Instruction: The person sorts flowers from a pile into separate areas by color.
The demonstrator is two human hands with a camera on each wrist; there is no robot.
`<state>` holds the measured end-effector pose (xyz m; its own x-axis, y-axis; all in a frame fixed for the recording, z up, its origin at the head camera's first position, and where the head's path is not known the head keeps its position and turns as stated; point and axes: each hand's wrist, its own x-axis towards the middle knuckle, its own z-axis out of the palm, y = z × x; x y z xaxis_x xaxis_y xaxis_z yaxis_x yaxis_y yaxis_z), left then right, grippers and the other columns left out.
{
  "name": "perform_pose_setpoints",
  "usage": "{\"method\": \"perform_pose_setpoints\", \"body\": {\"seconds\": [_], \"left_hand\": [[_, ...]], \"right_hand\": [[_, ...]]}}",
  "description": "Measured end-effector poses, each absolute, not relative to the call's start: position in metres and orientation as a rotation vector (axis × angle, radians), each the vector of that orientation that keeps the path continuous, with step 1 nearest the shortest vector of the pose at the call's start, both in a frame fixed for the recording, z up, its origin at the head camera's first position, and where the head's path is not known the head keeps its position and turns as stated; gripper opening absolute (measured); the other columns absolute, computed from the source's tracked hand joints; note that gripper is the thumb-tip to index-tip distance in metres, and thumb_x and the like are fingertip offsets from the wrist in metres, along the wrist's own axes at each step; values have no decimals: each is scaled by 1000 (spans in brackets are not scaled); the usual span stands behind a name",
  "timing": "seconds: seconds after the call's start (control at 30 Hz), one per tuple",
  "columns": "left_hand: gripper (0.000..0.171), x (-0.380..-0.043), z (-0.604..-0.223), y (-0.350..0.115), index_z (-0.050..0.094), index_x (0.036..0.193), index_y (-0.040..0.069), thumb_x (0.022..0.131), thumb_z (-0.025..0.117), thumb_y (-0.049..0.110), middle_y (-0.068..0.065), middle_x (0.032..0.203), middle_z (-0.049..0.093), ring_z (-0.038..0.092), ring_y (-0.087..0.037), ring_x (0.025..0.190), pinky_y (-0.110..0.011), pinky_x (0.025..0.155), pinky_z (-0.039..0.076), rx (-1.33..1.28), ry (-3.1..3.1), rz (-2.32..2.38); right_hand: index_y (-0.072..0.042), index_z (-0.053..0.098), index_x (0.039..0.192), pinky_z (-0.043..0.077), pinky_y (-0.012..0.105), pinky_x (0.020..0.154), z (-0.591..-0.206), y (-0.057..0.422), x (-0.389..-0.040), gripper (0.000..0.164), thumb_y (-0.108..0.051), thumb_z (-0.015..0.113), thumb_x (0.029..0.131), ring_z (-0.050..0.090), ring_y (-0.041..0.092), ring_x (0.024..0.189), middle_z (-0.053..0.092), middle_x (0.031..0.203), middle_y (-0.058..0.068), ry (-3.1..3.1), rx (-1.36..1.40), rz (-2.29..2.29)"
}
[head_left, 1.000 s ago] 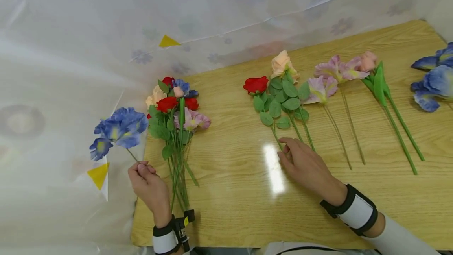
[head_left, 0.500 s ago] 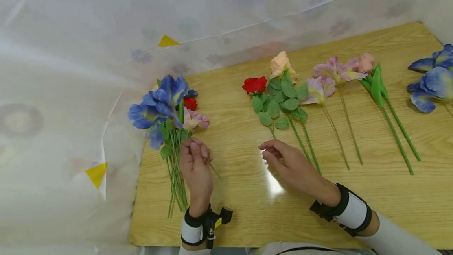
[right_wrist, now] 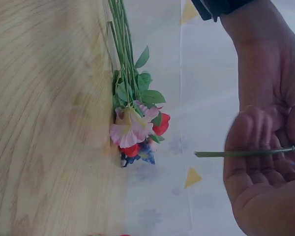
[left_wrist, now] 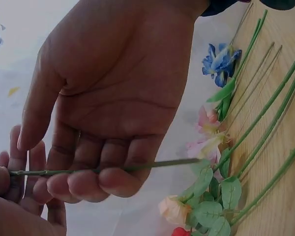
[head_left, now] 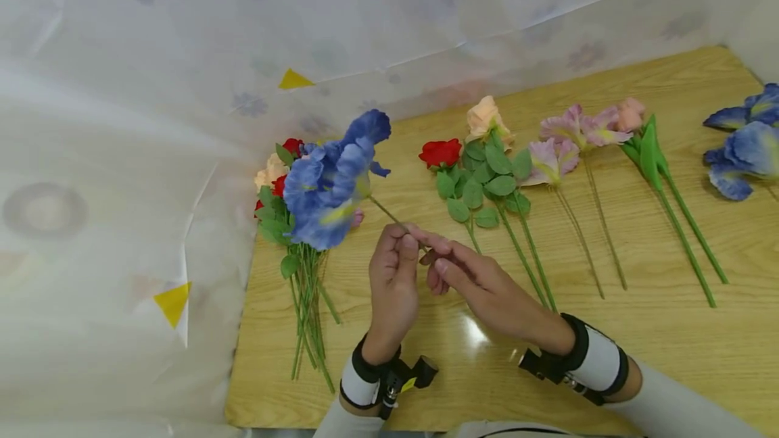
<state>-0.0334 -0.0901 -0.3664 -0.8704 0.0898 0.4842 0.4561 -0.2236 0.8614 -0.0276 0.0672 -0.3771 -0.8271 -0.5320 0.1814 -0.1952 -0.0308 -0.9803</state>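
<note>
A blue artificial iris point(head_left: 331, 184) is held up at a slant over the left part of the table. My left hand point(head_left: 392, 282) grips its thin stem, with curled fingers against it. From the other side my right hand point(head_left: 493, 293) meets the left and pinches the same stem between thumb and fingers. The stem's bare lower end point(left_wrist: 174, 162) sticks out past the left fingers in the left wrist view. In the head view the blossom covers part of a mixed bunch of flowers point(head_left: 310, 303) lying on the table.
Right of the hands lie a red rose point(head_left: 441, 153), a peach rose point(head_left: 485, 117), pink-purple irises point(head_left: 550, 156) and pink tulips with green leaves point(head_left: 651, 154). More blue irises point(head_left: 745, 147) are at the far right. A pale curtain point(head_left: 377, 12) hangs along the table's back and left.
My left hand has carried the blue iris rightward from beyond the table's left edge, across the bunch. My right hand has left the red rose's stem, moved left and met the iris stem.
</note>
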Motion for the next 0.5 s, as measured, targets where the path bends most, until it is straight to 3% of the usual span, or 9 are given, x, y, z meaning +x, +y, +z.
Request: {"method": "perform_pose_setpoints", "body": {"seconds": [0.07,0.17,0.27,0.4,0.5], "left_hand": [[22,-32,-366,-89,48,101,-7,107,32,6,-25,91,65,64,-33,101,-45,95,46,-638,-1814,-2153],[22,-32,-365,-87,49,101,-7,106,32,6,-27,95,66,60,-36,111,-49,101,41,-641,-1828,-2144],[21,-31,-364,-86,47,99,-9,106,32,4,-27,98,65,59,-37,113,-50,103,39,-666,-1829,-2151],[20,-30,-363,-85,48,99,-10,105,34,2,-26,100,65,59,-36,112,-49,102,40,-666,-1847,-2136],[20,-29,-364,-86,55,103,-5,105,38,4,-22,106,66,59,-33,111,-47,99,43,-619,-1895,-2091]], "right_hand": [[-15,40,147,50,30,68,-375,65,-28,40,-10,33,108,55,22,78,57,91,8,1974,-800,-1970],[-14,48,138,43,28,57,-373,65,-27,34,-12,32,108,47,16,65,52,82,4,2057,-775,-1959],[-13,57,119,37,28,52,-373,65,-26,27,-12,32,108,40,12,59,46,74,0,2149,-744,-1941],[-13,54,95,34,28,48,-376,65,-23,24,-7,34,107,35,8,52,39,65,-3,2211,-767,-1958],[-15,51,90,32,27,45,-377,66,-22,25,-4,35,106,32,6,49,36,62,-5,2247,-803,-1965]]}}
